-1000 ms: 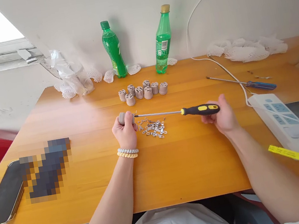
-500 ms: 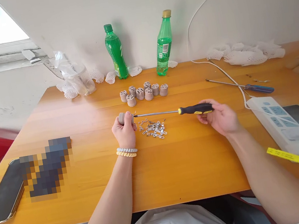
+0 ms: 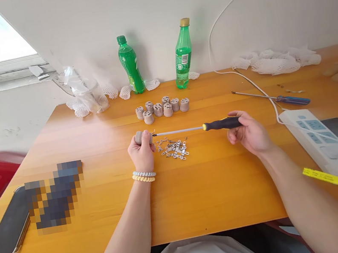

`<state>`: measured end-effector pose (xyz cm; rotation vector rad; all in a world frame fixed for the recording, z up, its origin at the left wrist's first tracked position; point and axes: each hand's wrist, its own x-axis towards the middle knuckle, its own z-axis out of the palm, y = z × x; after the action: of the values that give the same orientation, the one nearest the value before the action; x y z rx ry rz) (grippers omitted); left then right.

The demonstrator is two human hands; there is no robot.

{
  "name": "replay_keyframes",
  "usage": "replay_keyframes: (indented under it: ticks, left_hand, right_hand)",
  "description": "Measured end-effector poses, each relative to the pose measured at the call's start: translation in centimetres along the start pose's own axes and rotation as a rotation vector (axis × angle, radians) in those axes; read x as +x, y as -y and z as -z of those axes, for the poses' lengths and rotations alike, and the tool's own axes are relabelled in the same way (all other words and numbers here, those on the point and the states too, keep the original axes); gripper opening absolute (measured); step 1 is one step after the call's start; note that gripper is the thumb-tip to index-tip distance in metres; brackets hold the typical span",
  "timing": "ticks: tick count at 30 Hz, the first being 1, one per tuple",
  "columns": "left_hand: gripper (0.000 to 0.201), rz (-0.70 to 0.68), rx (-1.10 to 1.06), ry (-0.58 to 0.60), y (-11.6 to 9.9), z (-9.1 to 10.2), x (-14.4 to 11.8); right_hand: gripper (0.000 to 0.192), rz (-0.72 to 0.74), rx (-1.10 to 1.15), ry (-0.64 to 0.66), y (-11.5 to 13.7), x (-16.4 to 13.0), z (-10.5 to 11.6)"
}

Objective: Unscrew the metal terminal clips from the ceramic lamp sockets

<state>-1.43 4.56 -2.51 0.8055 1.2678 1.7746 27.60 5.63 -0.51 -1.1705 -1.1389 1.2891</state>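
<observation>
My left hand is closed around a beige ceramic lamp holder, thumb on top. Fingertips of my right hand grip the end of a black-and-yellow screwdriver, its other fingers loosely curled. The screwdriver's shaft lies level, and its tip meets the right side of the held lamp holder; the exact contact is too small to make out. Just below the shaft is a small pile of metal brackets with screws, and small nuts lie beside it. Several similar lamp holders stand grouped behind.
Two green bottles stand by the wall among white foam nets. A blue-handled screwdriver and a white power strip are at right. On the left lie a phone and a blurred-out dark object.
The screwdriver handle has turned: its yellow patches no longer face me. My right fingers have shifted on the handle's end. My left hand keeps its grip, and the view has tilted slightly.
</observation>
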Motion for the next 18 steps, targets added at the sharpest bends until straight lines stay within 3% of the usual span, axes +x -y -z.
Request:
replay_keyframes:
  ticks: [4,7,11,16,18]
  left_hand:
    - [0.042,-0.013,-0.013,-0.023,0.0,0.0,0.1]
    - [0.041,-0.021,-0.009,-0.045,-0.1,0.0,0.1]
    - [0.040,-0.042,-0.006,-0.075,-0.1,0.1,0.2]
    - [0.040,-0.048,0.019,-0.073,-0.1,0.2,0.1]
    - [0.041,-0.060,0.005,-0.040,-0.2,0.1,-0.1]
  right_hand:
    - [0.045,-0.033,-0.234,-0.130,-0.7,0.1,0.3]
    - [0.060,-0.076,-0.240,-0.048,-0.6,0.1,0.7]
    - [0.038,-0.056,0.009,0.147,0.4,-0.3,0.4]
    - [0.033,-0.012,-0.090,0.057,-0.1,-0.3,0.7]
    - [0.043,0.023,-0.206,-0.004,-0.6,-0.2,1.1]
